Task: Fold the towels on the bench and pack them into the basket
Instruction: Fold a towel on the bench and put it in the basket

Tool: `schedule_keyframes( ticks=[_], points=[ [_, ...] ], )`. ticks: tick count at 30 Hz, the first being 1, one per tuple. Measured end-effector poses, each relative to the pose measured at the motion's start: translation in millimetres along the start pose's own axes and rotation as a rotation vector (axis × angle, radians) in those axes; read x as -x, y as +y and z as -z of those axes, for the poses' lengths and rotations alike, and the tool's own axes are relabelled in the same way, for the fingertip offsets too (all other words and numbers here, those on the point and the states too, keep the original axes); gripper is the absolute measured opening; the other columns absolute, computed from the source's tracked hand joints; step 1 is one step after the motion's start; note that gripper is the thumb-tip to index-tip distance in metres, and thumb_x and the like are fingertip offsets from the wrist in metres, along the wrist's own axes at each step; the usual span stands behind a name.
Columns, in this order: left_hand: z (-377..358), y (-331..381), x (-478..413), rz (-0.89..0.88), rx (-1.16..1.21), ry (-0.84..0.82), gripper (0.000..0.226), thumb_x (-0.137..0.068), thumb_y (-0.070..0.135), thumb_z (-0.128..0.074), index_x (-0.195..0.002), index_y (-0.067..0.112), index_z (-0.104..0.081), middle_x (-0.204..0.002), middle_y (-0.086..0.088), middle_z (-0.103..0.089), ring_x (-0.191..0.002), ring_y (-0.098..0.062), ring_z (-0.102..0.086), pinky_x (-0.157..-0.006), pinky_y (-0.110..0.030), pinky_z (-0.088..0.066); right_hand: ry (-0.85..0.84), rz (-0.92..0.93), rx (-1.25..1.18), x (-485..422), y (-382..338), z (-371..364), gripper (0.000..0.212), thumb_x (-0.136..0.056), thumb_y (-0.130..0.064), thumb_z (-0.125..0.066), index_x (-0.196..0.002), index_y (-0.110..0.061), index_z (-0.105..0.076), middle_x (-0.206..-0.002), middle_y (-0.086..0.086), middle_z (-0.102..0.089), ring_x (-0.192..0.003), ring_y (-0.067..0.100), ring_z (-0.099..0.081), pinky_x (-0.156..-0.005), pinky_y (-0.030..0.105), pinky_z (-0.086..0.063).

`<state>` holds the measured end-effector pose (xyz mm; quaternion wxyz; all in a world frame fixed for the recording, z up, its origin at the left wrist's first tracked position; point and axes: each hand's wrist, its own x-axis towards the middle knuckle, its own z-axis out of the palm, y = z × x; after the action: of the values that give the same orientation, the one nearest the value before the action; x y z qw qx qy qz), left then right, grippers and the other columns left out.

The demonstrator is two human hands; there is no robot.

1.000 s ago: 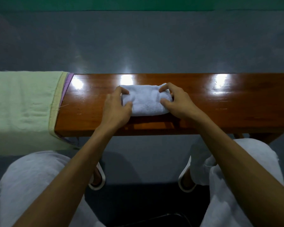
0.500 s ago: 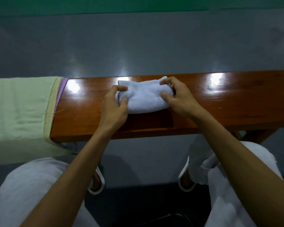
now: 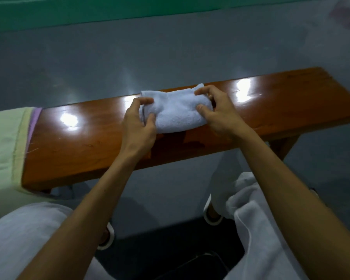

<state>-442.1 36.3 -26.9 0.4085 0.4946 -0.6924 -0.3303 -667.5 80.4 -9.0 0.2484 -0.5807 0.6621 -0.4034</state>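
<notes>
1. Floor (image 3: 170, 47): a grey, glossy surface fills the upper half of your view. A green band (image 3: 129, 11) runs along its far edge.

2. Bench (image 3: 281, 110): a polished wooden bench crosses your view from lower left to upper right, directly in front of your knees. 3 bright light reflections show on its top.

3. Green towel (image 3: 2, 148): a pale green towel lies spread over the left end of the bench and hangs down past its near edge.

4. Trousers (image 3: 24, 239): you see your 2 legs in white trousers below the bench.

5. White towel (image 3: 176, 110): this is the task item. It is folded into a compact, thick rectangle at the middle of the bench top, towards the far edge, with 1 corner reaching past that edge. Whether it rests fully on the wood cannot be told.

6. Left hand (image 3: 136, 130): it grips the left end of the white towel, thumb on the near side and fingers curled over the top.

7. Right hand (image 3: 218, 110): it grips the right end, thumb pressed on the near face and fingers curled over the far side.

8. Purple strip (image 3: 33, 122): a narrow purple cloth edge shows beside the green towel's right border.

9. Slippers (image 3: 210, 217): 2 white slippers stand on the floor beneath the bench.
</notes>
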Motion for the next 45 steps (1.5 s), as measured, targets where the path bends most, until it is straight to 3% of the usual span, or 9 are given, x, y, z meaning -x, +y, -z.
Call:
schedule_keyframes(
  ticks=[4, 7, 12, 25, 29, 35, 39, 43, 45],
  points=[
    [-26.5, 19.6, 4.0, -0.015, 0.03, -0.025, 0.029, -0.096, 0.017, -0.06, -0.123, 0.026, -0.06, -0.121, 0.004, -0.06, -0.111, -0.017, -0.061, -0.091, -0.042, -0.057, 0.073, 0.037, 0.021, 9.3, 14.3, 31.7, 0.031, -0.094, -0.009, -0.063, -0.124, -0.018, -0.061, -0.099, -0.021, -0.053, -0.1, 0.012, -0.056, -0.086, 0.028, -0.047],
    [-48.8, 40.0, 9.9, -0.044, 0.03, -0.042, 0.031, -0.096, 0.013, -0.059, -0.126, 0.023, -0.06, -0.123, 0.004, -0.06, -0.114, -0.015, -0.058, -0.094, -0.032, -0.054, 0.101, 0.028, 0.051, 21.4, 26.9, 57.7, 0.031, -0.095, -0.011, -0.064, -0.125, -0.018, -0.06, -0.105, -0.019, -0.055, -0.105, 0.014, -0.058, -0.09, 0.03, -0.051],
    [-89.4, 74.4, 23.5, -0.071, 0.034, -0.094, 0.03, -0.1, 0.01, -0.058, -0.13, 0.015, -0.058, -0.124, 0.002, -0.056, -0.107, -0.012, -0.055, -0.071, 0.002, -0.042, 0.167, -0.003, 0.029, 45.8, 45.4, 99.7, 0.031, -0.095, -0.008, -0.063, -0.125, -0.014, -0.06, -0.108, -0.023, -0.054, -0.108, 0.011, -0.057, -0.096, 0.031, -0.053],
    [-181.0, 120.7, 62.3, -0.136, 0.023, -0.269, 0.034, -0.094, 0.011, -0.06, -0.121, 0.031, -0.055, -0.127, 0.0, -0.058, -0.112, -0.017, -0.059, -0.075, -0.012, -0.05, 0.305, -0.162, 0.045, 122.4, 89.9, 183.5, 0.031, -0.095, -0.008, -0.06, -0.124, -0.018, -0.06, -0.114, -0.004, -0.053, -0.104, 0.014, -0.057, -0.07, 0.006, -0.043],
    [-213.2, 137.5, 86.6, -0.089, 0.055, -0.374, 0.04, -0.088, 0.006, -0.056, -0.116, 0.034, -0.054, -0.126, -0.001, -0.054, -0.115, -0.024, -0.059, -0.084, -0.041, -0.062, 0.343, -0.233, 0.104, 154.5, 118.6, 204.3, 0.032, -0.092, -0.007, -0.058, -0.121, -0.02, -0.061, -0.112, -0.004, -0.052, -0.102, 0.014, -0.054, -0.079, 0.02, -0.045],
    [-277.2, 152.8, 138.8, 0.002, 0.138, -0.459, 0.044, -0.084, -0.007, -0.055, -0.119, 0.019, -0.057, -0.129, -0.006, -0.057, -0.117, -0.021, -0.056, -0.077, -0.022, -0.052, 0.354, -0.4, 0.185, 211.7, 176.2, 221.7, 0.033, -0.091, -0.009, -0.054, -0.121, -0.023, -0.059, -0.128, 0.003, -0.058, -0.115, 0.025, -0.058, -0.097, 0.043, -0.053],
    [-320.2, 150.6, 175.1, 0.142, 0.148, -0.484, 0.04, -0.083, -0.009, -0.055, -0.115, 0.015, -0.058, -0.115, -0.003, -0.059, -0.106, -0.017, -0.057, -0.083, -0.029, -0.052, 0.371, -0.507, 0.175, 247.7, 215.8, 221.6, 0.036, -0.088, -0.01, -0.052, -0.119, -0.025, -0.059, -0.13, 0.009, -0.058, -0.115, 0.03, -0.059, -0.098, 0.048, -0.053],
    [-353.7, 141.3, 216.5, 0.319, 0.112, -0.481, 0.025, -0.082, 0.025, -0.057, -0.107, 0.026, -0.055, -0.122, -0.01, -0.058, -0.111, -0.024, -0.056, -0.099, -0.043, -0.053, 0.356, -0.592, 0.173, 281.1, 255.0, 214.8, 0.038, -0.085, -0.011, -0.049, -0.119, -0.024, -0.059, -0.125, 0.014, -0.056, -0.113, 0.035, -0.058, -0.099, 0.049, -0.051],
    [-366.1, 135.3, 240.0, 0.428, 0.116, -0.485, 0.045, -0.069, 0.047, -0.045, -0.106, 0.025, -0.053, -0.12, -0.01, -0.055, -0.109, -0.025, -0.054, -0.097, -0.039, -0.048, 0.355, -0.608, 0.183, 298.0, 272.3, 210.1, 0.039, -0.083, -0.01, -0.049, -0.118, -0.022, -0.06, -0.12, 0.013, -0.057, -0.109, 0.034, -0.06, -0.096, 0.05, -0.052]
  ],
)
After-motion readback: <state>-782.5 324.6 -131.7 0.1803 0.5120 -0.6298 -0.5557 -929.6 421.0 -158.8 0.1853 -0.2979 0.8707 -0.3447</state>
